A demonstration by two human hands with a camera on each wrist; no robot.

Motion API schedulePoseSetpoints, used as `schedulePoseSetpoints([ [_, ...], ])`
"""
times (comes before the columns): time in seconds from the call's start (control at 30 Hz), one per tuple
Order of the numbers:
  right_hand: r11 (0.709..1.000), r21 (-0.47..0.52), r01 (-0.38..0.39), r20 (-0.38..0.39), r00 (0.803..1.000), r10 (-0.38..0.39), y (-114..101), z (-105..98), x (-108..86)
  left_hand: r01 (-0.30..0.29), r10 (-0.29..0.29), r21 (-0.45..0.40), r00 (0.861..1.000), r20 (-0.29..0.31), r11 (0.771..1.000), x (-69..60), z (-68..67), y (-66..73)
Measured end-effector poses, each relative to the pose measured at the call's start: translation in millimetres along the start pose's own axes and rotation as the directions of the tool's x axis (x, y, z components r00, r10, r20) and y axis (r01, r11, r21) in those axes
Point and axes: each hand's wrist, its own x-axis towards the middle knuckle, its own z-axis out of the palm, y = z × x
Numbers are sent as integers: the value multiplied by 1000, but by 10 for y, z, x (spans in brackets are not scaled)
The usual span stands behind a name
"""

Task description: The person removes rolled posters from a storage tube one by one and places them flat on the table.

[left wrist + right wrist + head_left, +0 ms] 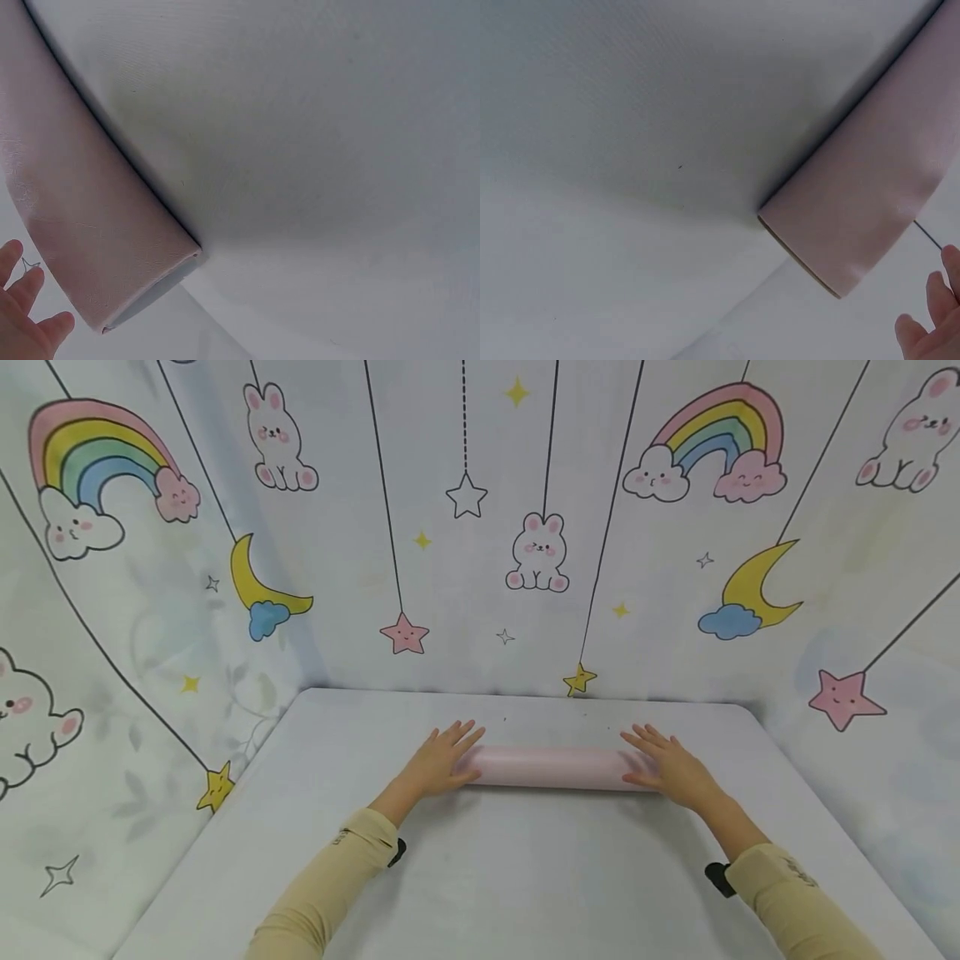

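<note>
A pink roll (555, 768) lies crosswise near the far side of the white table. My left hand (444, 762) is at its left end and my right hand (670, 767) at its right end, fingers spread. In the left wrist view the roll (105, 202) shows its end opening, with fingertips (26, 289) beside it. The right wrist view has the roll (862, 187) with its end rim visible and the fingertips (937, 292) a little apart from it. Whether either palm touches the roll is hidden.
The white tabletop (525, 877) extends toward me under both forearms. Behind and beside it hangs a white curtain (337, 527) printed with rabbits, rainbows, moons and stars. A dark band shows at each wrist.
</note>
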Motion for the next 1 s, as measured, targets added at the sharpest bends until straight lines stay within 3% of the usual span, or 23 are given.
schedulePoseSetpoints([
  [0.4, 1000, -1, -5, 12, 1000, 5, 49, 121, 29, 59, -58, -14, 997, 45, 998, 53, 26, -30],
  [1.0, 1000, -1, 30, -31, 999, -30, 83, 254, 4, 107, -106, -11, 991, 79, 994, -1, 98, -45],
])
